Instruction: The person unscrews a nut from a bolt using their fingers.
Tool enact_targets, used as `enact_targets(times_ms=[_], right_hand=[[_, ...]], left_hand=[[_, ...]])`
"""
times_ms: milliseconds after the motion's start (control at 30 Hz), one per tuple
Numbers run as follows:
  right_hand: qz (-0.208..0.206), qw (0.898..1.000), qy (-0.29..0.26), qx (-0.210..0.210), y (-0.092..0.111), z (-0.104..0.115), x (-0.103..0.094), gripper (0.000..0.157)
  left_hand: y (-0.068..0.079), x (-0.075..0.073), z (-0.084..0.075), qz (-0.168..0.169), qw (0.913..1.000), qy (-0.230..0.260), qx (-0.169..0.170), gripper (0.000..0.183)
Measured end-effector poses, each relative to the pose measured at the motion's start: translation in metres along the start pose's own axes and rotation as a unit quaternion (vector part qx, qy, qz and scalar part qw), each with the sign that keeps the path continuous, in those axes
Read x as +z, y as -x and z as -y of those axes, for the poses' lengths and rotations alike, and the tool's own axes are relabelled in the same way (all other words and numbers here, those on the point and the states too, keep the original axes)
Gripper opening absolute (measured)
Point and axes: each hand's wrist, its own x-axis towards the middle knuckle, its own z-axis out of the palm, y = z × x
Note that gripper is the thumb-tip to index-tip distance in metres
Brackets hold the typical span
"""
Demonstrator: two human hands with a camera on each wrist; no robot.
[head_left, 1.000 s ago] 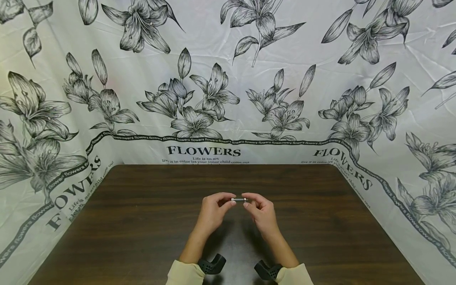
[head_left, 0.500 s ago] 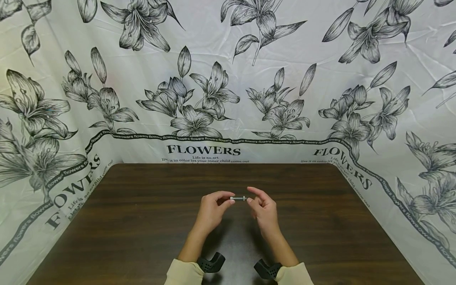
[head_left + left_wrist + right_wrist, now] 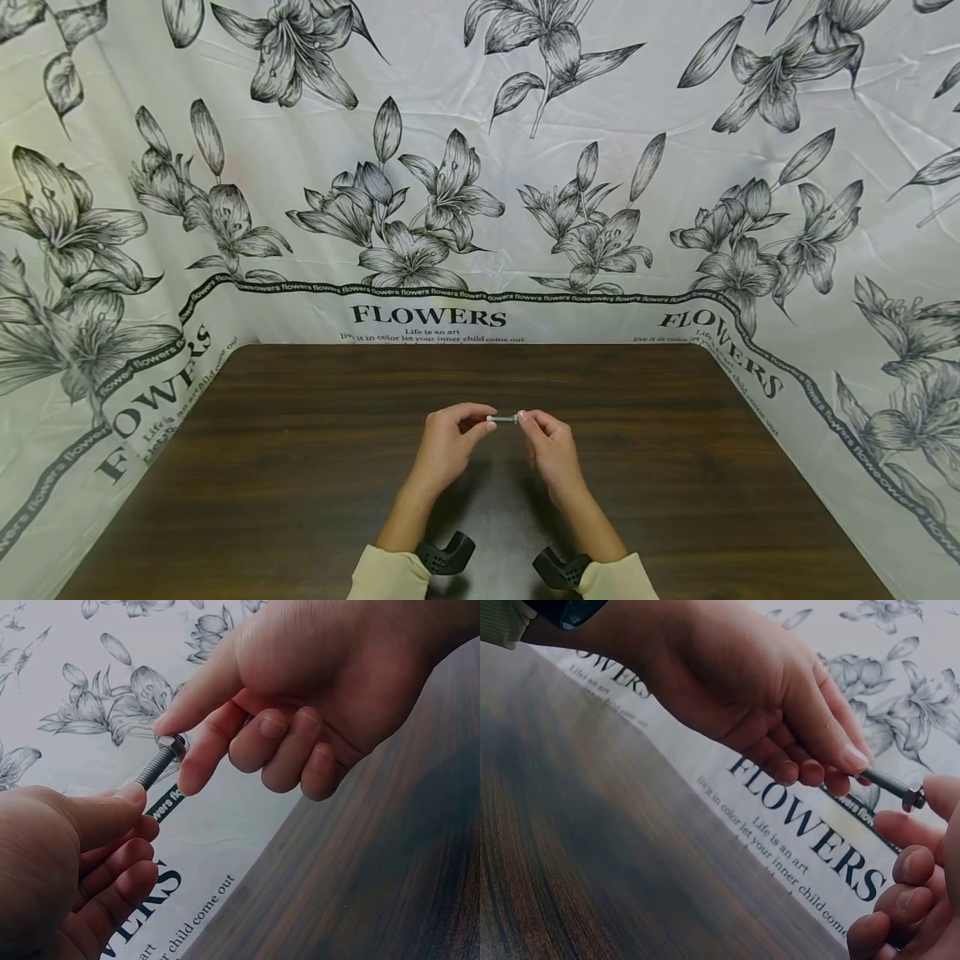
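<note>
My left hand (image 3: 444, 443) pinches one end of a grey metal bolt (image 3: 505, 419) between thumb and forefinger, with the threaded shank lying level and pointing right. A hex nut (image 3: 171, 745) sits on the bolt close to its free end. At that nut, my right hand (image 3: 555, 450) has its thumb on one side and its curled forefinger on the other. The right wrist view has the nut (image 3: 913, 796) between these two fingers, a little of the thread showing past it. The gripped end of the bolt is mostly covered by the left fingertips.
Both hands are above a dark wooden table (image 3: 300, 483). A white cloth (image 3: 480, 208) printed with flowers and lettering hangs behind it and along both sides. A black wrist camera mount (image 3: 447, 554) is on the left wrist, another mount (image 3: 561, 569) on the right.
Half a second ago the right forefinger was lifted and the right hand stood off the nut; now its thumb and forefinger are back at the nut. The left hand has barely moved.
</note>
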Motion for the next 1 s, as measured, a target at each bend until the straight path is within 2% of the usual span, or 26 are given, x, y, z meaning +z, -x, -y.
enact_targets(times_ms=[167, 333, 867, 1000], right_hand=[[0.010, 1.000, 0.010, 0.010, 0.0008, 0.0020, -0.0003, 0.026], [0.019, 1.000, -0.006, 0.007, 0.0008, 0.0022, -0.0008, 0.022], [0.052, 0.996, -0.063, -0.034, 0.0011, 0.0011, -0.0029, 0.020], [0.063, 0.994, -0.070, -0.050, -0.0015, -0.0066, -0.0048, 0.022]], left_hand=[[-0.0005, 0.0004, -0.0004, 0.002, 1.0000, -0.002, -0.002, 0.012], [-0.0007, 0.0005, 0.0001, 0.001, 1.0000, 0.000, -0.003, 0.012], [-0.0007, -0.0008, -0.0017, -0.001, 1.0000, -0.002, -0.004, 0.012], [-0.0004, -0.0010, -0.0020, -0.001, 1.0000, -0.001, -0.003, 0.012]])
